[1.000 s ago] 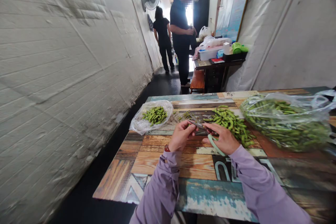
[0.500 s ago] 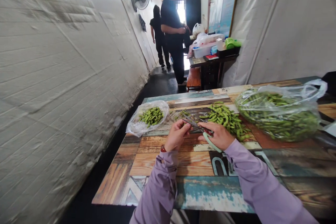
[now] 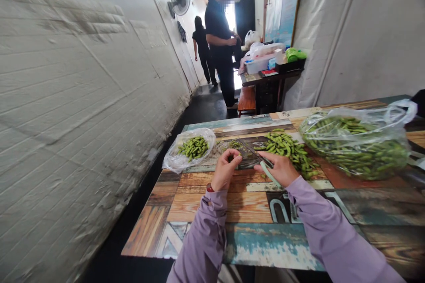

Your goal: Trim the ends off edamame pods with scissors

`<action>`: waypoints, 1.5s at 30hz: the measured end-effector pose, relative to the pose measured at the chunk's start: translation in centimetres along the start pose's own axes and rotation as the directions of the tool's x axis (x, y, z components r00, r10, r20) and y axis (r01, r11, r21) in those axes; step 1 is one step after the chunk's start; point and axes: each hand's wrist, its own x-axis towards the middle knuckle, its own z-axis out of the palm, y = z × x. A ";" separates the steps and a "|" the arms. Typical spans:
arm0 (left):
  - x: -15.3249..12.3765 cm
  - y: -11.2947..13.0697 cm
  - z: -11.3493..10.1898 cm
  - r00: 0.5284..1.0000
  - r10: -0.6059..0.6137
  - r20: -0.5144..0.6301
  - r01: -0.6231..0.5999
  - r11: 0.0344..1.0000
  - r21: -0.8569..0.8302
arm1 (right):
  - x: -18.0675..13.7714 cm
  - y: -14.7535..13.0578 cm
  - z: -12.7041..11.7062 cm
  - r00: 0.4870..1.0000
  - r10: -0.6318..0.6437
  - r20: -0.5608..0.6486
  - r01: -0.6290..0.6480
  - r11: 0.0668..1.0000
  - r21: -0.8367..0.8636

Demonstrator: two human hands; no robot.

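Note:
My right hand (image 3: 280, 169) grips scissors (image 3: 262, 164) with pale green handles, their blades pointing left and away over the table. My left hand (image 3: 226, 169) is pinched on a green bean pod (image 3: 230, 158) just left of the blades. A loose heap of green pods (image 3: 288, 147) lies right behind my right hand. Small cut bits (image 3: 234, 144) are scattered beyond my hands. A small clear bag with pods (image 3: 192, 148) lies to the left. A big clear bag full of pods (image 3: 358, 146) sits at the right.
The table (image 3: 252, 212) has a painted plank pattern and stands near a white brick wall (image 3: 83, 97) on the left. Two people in dark clothes (image 3: 219, 35) stand in the narrow passage beyond. A dark side table (image 3: 272, 79) holds boxes and bags.
My left hand has pulled slightly away from the scissor blades and now holds the pod clear of them. The view has shifted a little; the standing person stayed near the side table.

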 end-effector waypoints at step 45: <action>-0.6 -0.2 0.7 0.990 -0.138 0.038 0.139 0.870 -0.473 | -0.4 0.0 0.8 0.979 -0.174 0.109 0.185 0.977 -0.102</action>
